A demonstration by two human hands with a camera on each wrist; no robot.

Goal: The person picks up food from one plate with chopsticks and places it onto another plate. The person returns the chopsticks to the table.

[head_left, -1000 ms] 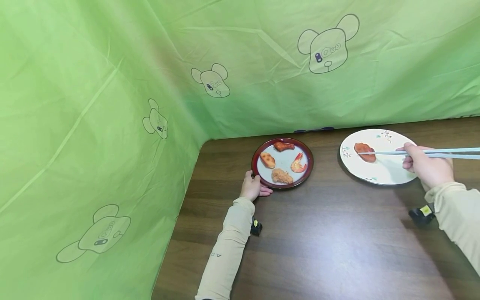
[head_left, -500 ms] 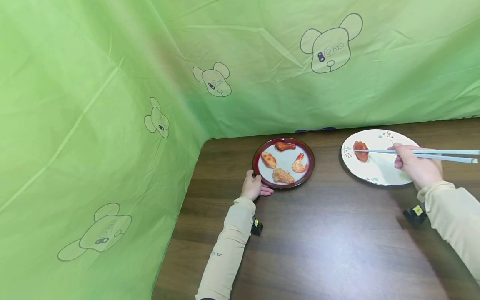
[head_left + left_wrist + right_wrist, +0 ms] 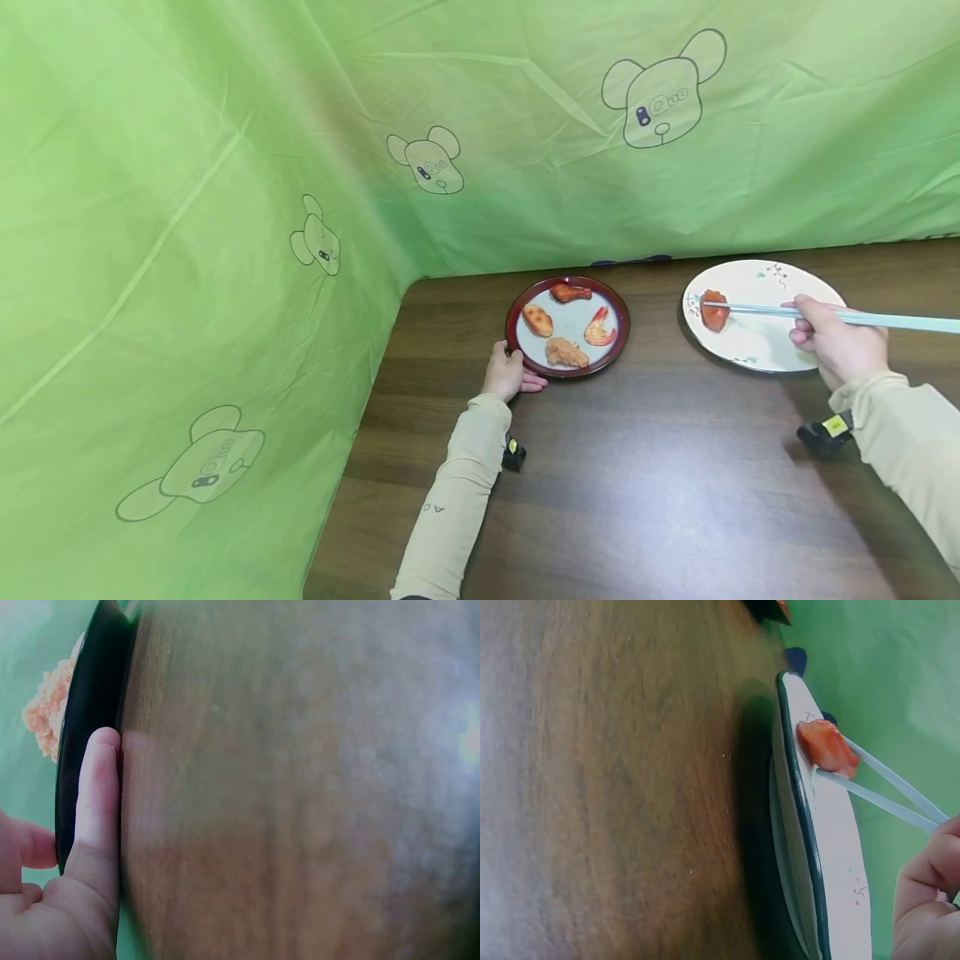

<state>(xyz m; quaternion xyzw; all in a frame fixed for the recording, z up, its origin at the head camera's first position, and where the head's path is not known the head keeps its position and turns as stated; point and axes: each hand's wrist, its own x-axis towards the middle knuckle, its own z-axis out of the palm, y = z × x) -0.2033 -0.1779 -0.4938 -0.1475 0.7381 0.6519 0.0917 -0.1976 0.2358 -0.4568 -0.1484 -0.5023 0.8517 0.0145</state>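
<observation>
My right hand (image 3: 847,342) holds a pair of pale blue chopsticks (image 3: 889,801). Their tips straddle a glossy reddish piece of meat (image 3: 715,311), one on each side in the right wrist view. That piece lies near the left rim of a white oval plate (image 3: 776,346) with small floral marks. My left hand (image 3: 505,372) grips the lower-left rim of a round, brown-rimmed plate (image 3: 619,342), thumb at the rim and a finger along its dark underside (image 3: 97,697). On this plate sit a drumstick (image 3: 570,292), a shrimp (image 3: 599,327), a fried chicken piece (image 3: 566,352) and a browned oval piece (image 3: 537,320).
Both plates stand toward the back of a dark wooden table (image 3: 600,467), the brown-rimmed one to the left of the white one. A green patterned cloth (image 3: 525,208) hangs behind the table and along its left side.
The reddish meat has shifted left and turned toward the white plate's left rim. My right hand and the chopsticks have moved slightly left. The left hand and its plate stay put.
</observation>
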